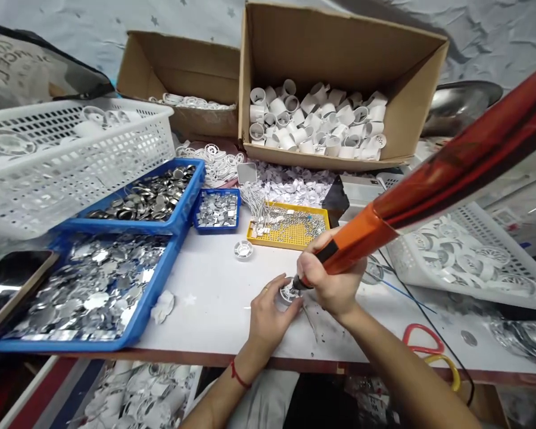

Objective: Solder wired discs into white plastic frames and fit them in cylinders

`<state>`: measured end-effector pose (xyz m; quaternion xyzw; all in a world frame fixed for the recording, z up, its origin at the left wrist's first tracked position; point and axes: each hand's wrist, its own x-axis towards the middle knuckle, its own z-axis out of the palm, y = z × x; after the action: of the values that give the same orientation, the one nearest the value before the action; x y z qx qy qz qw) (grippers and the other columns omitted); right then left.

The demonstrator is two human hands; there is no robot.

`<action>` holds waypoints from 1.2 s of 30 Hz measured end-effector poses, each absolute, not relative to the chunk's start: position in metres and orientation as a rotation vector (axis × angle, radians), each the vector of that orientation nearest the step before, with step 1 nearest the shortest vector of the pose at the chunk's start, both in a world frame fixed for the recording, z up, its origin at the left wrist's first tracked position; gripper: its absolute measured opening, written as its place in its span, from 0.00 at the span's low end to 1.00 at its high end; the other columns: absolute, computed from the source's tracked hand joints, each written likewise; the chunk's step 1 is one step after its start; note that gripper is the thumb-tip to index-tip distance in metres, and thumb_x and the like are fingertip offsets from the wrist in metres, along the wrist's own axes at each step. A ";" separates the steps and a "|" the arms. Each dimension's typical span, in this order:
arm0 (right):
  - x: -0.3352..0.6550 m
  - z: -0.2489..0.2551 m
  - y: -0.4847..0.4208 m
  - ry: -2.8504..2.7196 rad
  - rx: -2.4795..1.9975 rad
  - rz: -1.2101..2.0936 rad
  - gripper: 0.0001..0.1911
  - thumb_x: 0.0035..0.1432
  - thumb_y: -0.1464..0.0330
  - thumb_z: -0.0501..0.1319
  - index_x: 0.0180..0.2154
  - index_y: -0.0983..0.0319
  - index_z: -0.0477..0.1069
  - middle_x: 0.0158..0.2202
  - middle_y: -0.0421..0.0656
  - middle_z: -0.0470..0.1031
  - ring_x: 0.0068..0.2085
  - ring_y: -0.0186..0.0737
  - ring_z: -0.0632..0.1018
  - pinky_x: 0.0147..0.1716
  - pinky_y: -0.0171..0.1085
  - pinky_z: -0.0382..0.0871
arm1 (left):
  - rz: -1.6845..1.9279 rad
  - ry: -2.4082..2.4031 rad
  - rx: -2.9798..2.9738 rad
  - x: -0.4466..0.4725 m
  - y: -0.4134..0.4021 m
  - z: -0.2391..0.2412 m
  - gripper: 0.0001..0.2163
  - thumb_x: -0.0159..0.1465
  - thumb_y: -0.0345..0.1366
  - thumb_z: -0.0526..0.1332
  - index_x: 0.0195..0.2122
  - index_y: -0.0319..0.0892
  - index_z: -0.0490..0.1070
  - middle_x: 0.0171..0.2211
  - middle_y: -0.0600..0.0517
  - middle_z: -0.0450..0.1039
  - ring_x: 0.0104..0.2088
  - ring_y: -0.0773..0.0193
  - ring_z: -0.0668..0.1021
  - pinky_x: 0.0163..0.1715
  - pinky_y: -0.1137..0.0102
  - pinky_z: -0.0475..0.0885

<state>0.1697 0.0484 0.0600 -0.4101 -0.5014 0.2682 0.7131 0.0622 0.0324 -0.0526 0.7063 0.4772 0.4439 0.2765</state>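
My right hand (pixel 339 292) is wrapped round an orange power screwdriver (pixel 360 235), whose red-covered upper body slants up to the right. Its dark tip points down into a small round white plastic part (pixel 288 293) on the table. The thumb and fingers of my left hand (pixel 264 316) close round that part and steady it. A thin pale wire (pixel 311 325) trails from beside the part towards the table's front edge. The tip's exact contact is hidden inside the part. Another round white part (pixel 243 250) lies farther back, apart from both hands.
Blue trays (pixel 138 325) of metal pieces and a phone (pixel 13 289) are at left. Behind stand a yellow screw tray (pixel 277 241) and a cardboard box (pixel 339 36) of white cylinders. At right are a white basket (pixel 411 277), scissors (pixel 422 339) and a black cable (pixel 444 325).
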 end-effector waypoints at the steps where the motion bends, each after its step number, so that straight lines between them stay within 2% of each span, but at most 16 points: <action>1: 0.168 0.057 0.050 -1.113 -0.914 0.599 0.13 0.49 0.70 0.67 0.32 0.58 0.63 0.20 0.31 0.67 0.17 0.29 0.69 0.16 0.33 0.66 | 1.195 1.279 1.880 0.063 0.032 -0.053 0.14 0.56 0.33 0.66 0.44 0.42 0.73 0.44 0.48 0.79 0.45 0.57 0.81 0.48 0.61 0.77; 6: 0.163 0.050 0.050 -1.188 -0.927 0.584 0.12 0.49 0.73 0.65 0.33 0.57 0.63 0.21 0.31 0.68 0.18 0.31 0.70 0.17 0.33 0.67 | 1.198 1.242 1.818 0.063 0.031 -0.053 0.13 0.57 0.36 0.66 0.44 0.43 0.73 0.44 0.48 0.79 0.44 0.56 0.81 0.47 0.61 0.77; 9: 0.161 0.048 0.046 -1.263 -0.927 0.546 0.13 0.48 0.74 0.64 0.33 0.57 0.62 0.21 0.31 0.68 0.19 0.31 0.71 0.19 0.34 0.68 | 1.179 1.255 1.824 0.062 0.030 -0.050 0.12 0.61 0.39 0.62 0.44 0.43 0.72 0.43 0.48 0.79 0.44 0.55 0.81 0.46 0.63 0.77; 12: 0.160 0.044 0.044 -1.339 -0.959 0.548 0.15 0.47 0.73 0.64 0.34 0.56 0.60 0.22 0.31 0.68 0.21 0.33 0.72 0.21 0.36 0.70 | 1.142 1.282 1.848 0.061 0.030 -0.047 0.12 0.64 0.42 0.58 0.45 0.42 0.71 0.43 0.47 0.78 0.42 0.55 0.81 0.42 0.64 0.78; 17: 0.154 0.039 0.044 -1.301 -1.003 0.527 0.14 0.46 0.72 0.65 0.32 0.56 0.61 0.21 0.31 0.68 0.20 0.34 0.72 0.21 0.37 0.71 | 1.113 1.256 1.840 0.060 0.032 -0.047 0.15 0.64 0.43 0.58 0.48 0.40 0.66 0.39 0.47 0.78 0.37 0.57 0.82 0.35 0.67 0.78; 21: 0.168 0.051 0.055 -1.172 -0.944 0.495 0.11 0.48 0.70 0.65 0.31 0.58 0.63 0.19 0.31 0.68 0.16 0.31 0.70 0.15 0.34 0.67 | 1.081 1.236 1.883 0.055 0.033 -0.049 0.16 0.61 0.40 0.63 0.48 0.43 0.67 0.41 0.49 0.78 0.41 0.59 0.81 0.40 0.66 0.78; 23: 0.198 0.068 0.069 -1.072 -0.871 0.344 0.09 0.51 0.67 0.64 0.28 0.58 0.63 0.17 0.31 0.67 0.14 0.31 0.68 0.14 0.34 0.65 | 1.052 1.238 1.934 0.050 0.033 -0.050 0.17 0.59 0.39 0.65 0.49 0.44 0.68 0.44 0.49 0.79 0.44 0.58 0.81 0.44 0.64 0.77; 25: 0.241 0.088 0.084 -0.957 -0.856 0.116 0.11 0.53 0.64 0.64 0.25 0.57 0.61 0.15 0.31 0.65 0.14 0.31 0.68 0.16 0.34 0.66 | 1.044 1.219 1.981 0.047 0.033 -0.052 0.18 0.59 0.37 0.66 0.50 0.44 0.70 0.47 0.48 0.78 0.47 0.57 0.80 0.48 0.62 0.76; 26: 0.265 0.097 0.088 -0.924 -0.906 0.057 0.12 0.52 0.63 0.65 0.28 0.57 0.62 0.16 0.31 0.65 0.15 0.31 0.69 0.17 0.34 0.65 | 1.048 1.209 1.992 0.046 0.032 -0.053 0.18 0.59 0.37 0.66 0.50 0.44 0.71 0.49 0.47 0.78 0.49 0.56 0.79 0.50 0.60 0.76; 27: 0.288 0.104 0.089 -0.931 -0.948 0.043 0.13 0.52 0.60 0.65 0.30 0.56 0.62 0.17 0.31 0.64 0.17 0.32 0.70 0.19 0.34 0.66 | 1.057 1.204 1.994 0.046 0.033 -0.053 0.18 0.59 0.37 0.66 0.50 0.44 0.72 0.50 0.47 0.77 0.50 0.55 0.79 0.51 0.59 0.75; 29: 0.326 0.107 0.078 -1.140 -1.063 0.115 0.20 0.54 0.50 0.61 0.40 0.57 0.63 0.29 0.38 0.73 0.30 0.39 0.79 0.28 0.38 0.73 | 1.066 1.207 1.968 0.047 0.033 -0.054 0.17 0.60 0.38 0.65 0.51 0.44 0.73 0.51 0.47 0.76 0.52 0.54 0.78 0.53 0.57 0.74; 30: 0.340 0.103 0.065 -1.284 -1.166 0.120 0.26 0.54 0.47 0.60 0.46 0.57 0.62 0.37 0.43 0.75 0.38 0.44 0.80 0.34 0.41 0.74 | 1.067 1.221 1.944 0.048 0.034 -0.054 0.18 0.60 0.39 0.66 0.51 0.45 0.73 0.51 0.47 0.76 0.52 0.53 0.78 0.53 0.57 0.74; 32: 0.356 0.083 0.032 -1.580 -1.493 0.011 0.35 0.54 0.48 0.61 0.56 0.59 0.57 0.52 0.51 0.71 0.51 0.51 0.75 0.44 0.48 0.72 | 1.070 1.266 1.899 0.051 0.036 -0.055 0.19 0.59 0.42 0.66 0.51 0.45 0.73 0.51 0.46 0.76 0.51 0.53 0.78 0.52 0.56 0.75; 33: 0.360 0.069 0.015 -1.683 -1.715 -0.120 0.35 0.53 0.51 0.64 0.57 0.60 0.59 0.52 0.53 0.70 0.52 0.54 0.74 0.47 0.50 0.71 | 1.080 1.291 1.886 0.052 0.036 -0.055 0.20 0.59 0.44 0.66 0.51 0.45 0.73 0.51 0.46 0.76 0.51 0.52 0.78 0.52 0.56 0.75; 36: 0.369 0.024 -0.028 -1.940 -2.236 -0.267 0.22 0.57 0.60 0.62 0.50 0.65 0.67 0.45 0.56 0.74 0.46 0.57 0.75 0.43 0.50 0.70 | 1.141 1.321 1.925 0.055 0.036 -0.056 0.19 0.58 0.47 0.65 0.48 0.45 0.73 0.50 0.46 0.76 0.49 0.51 0.79 0.51 0.54 0.75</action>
<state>0.3686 -0.0280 0.0243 -0.7496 -0.6504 -0.0896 0.0846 0.0552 0.0358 -0.0563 0.7136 0.4899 0.4229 0.2682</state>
